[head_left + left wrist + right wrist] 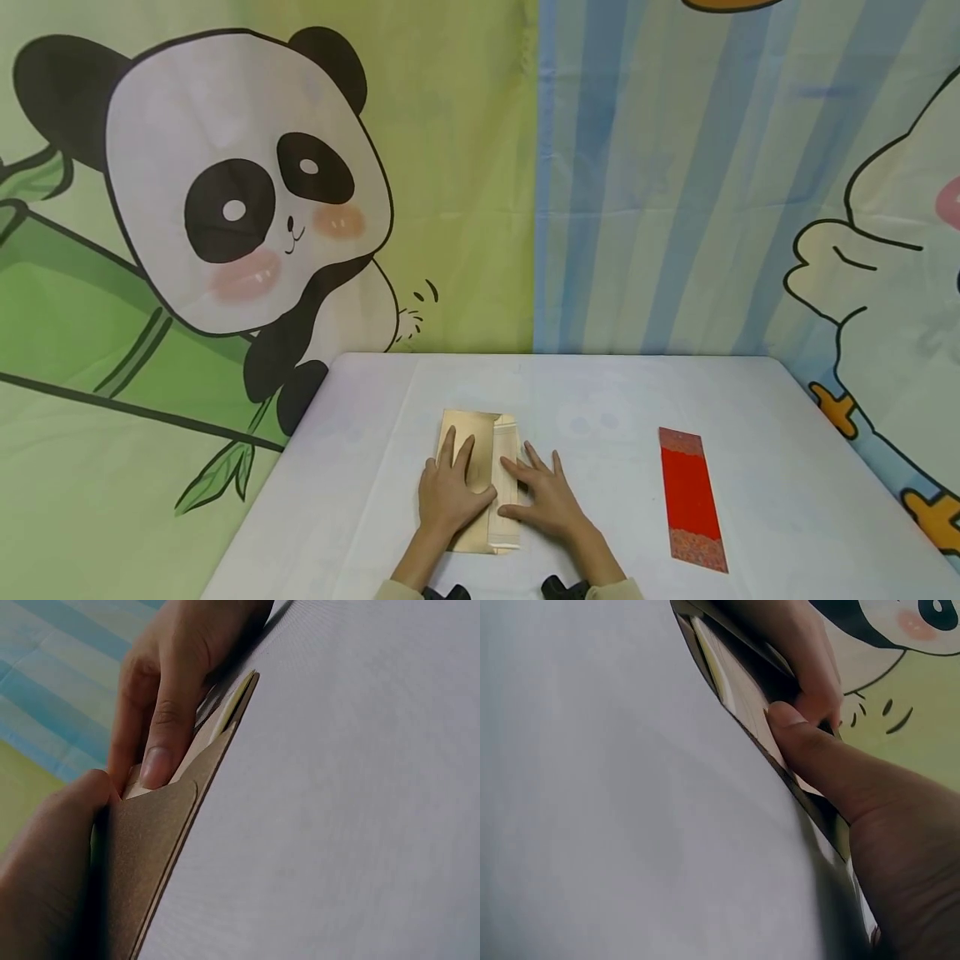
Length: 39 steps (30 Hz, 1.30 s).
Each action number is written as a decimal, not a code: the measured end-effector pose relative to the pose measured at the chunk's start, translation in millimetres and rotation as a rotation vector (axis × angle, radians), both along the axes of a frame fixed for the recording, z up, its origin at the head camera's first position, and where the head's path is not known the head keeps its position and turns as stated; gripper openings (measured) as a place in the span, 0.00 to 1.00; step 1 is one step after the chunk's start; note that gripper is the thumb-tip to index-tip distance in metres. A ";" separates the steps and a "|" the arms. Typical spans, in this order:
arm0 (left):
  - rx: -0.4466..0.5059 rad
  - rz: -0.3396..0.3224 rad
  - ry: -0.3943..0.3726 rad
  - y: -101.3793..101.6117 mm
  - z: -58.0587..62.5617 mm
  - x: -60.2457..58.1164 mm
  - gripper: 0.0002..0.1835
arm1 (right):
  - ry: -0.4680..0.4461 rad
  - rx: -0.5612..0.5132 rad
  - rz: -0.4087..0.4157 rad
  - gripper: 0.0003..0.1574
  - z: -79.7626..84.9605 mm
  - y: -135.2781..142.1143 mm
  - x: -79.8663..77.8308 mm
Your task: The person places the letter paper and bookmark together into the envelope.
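I see left hand (450,492) and right hand (549,500) spread on the tan folder (482,467), nearer the left edge of the desk (592,404); dim wrist views, but probably light, creasable card; I'd take its long sides.

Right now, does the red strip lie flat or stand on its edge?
Flat: the red strip lies on the white table, its whole broad face showing in the head view.

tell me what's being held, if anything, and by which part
Nothing is clearly gripped: the left hand rests on the kraft envelope; the right hand touches the pale strip along its right side with thumb and index finger.
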<state>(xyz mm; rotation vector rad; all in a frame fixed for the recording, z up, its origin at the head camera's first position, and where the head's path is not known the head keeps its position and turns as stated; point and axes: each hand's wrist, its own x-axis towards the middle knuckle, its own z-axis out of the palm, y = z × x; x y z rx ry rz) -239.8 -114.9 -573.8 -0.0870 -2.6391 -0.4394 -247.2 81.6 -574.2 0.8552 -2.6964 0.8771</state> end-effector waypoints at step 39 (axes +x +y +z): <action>-0.015 -0.008 0.020 -1.2 -0.4 -1.2 0.46 | -0.110 -0.007 0.180 0.65 7.0 -7.4 -9.1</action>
